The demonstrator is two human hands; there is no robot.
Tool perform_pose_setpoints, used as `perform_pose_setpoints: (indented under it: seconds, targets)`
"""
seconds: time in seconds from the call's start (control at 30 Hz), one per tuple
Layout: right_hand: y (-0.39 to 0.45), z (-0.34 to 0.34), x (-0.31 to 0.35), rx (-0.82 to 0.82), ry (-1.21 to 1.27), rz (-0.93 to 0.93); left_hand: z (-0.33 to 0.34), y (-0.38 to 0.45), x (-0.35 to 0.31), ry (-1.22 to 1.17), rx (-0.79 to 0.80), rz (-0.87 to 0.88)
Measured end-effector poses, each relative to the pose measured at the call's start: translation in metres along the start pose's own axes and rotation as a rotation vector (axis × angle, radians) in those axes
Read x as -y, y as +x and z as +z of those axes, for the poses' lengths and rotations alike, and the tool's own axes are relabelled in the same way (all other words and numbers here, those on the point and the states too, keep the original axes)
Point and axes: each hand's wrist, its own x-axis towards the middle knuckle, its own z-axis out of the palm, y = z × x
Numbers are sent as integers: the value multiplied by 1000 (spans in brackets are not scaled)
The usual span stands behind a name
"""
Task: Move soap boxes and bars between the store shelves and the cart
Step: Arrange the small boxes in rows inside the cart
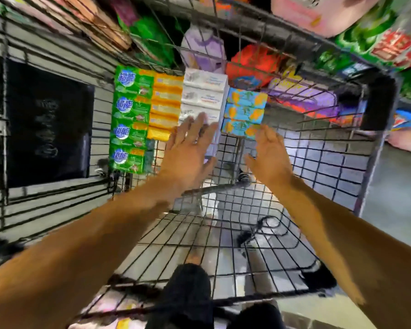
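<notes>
**Two hands reach for the soap in the cart**

The soap sits at the far end of the wire cart [323, 162], in the middle of the frame. It is packed in neat rows, side by side, tight against the cart's end wall. I think it is packed this way so it takes little room and does not slide about.

Here is the count. The green soap packs [128, 119] are on the left of the rows, and there are four. Next come the orange soap bars [165, 106]; I can see about five, but they are blurry. Then come the white soap boxes [203, 96]; three show well, and a hand hides any more. Last are the blue soap boxes [243, 112] with orange pictures, and there are three.

The left hand [190, 148] is over the near end of the white soap boxes. Its fingers are straight and a little apart. It may be touching the boxes, but I cannot tell. The right hand [268, 155] is just below the blue soap boxes. Its fingers are loose and apart, and it holds nothing.

Both hands point at the rows, so I think they will grab some soap next.

Store shelves [377, 32] with bright bags fill the top of the frame.
</notes>
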Motion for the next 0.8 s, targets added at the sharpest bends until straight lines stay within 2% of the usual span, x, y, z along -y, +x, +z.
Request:
perform_pose_setpoints:
  seconds: [0.2,0.3,0.47,0.6,0.7,0.8]
  targets:
    - [15,24,3,-268,88,-2,33,-3,3,36,-171,27]
    - [19,28,3,-260,67,17,33,-2,2,14,-204,27]
    - [2,13,3,-318,241,-23,30,0,-1,11,-172,14]
    - [-28,-14,3,-174,460,18,22,-1,-3,-43,-124,10]
    - [-42,-39,6,-121,471,-88,2,0,-11,-128,-107,43]
    - [-47,-59,21,-91,701,-166,-23,2,-20,-350,-160,159]
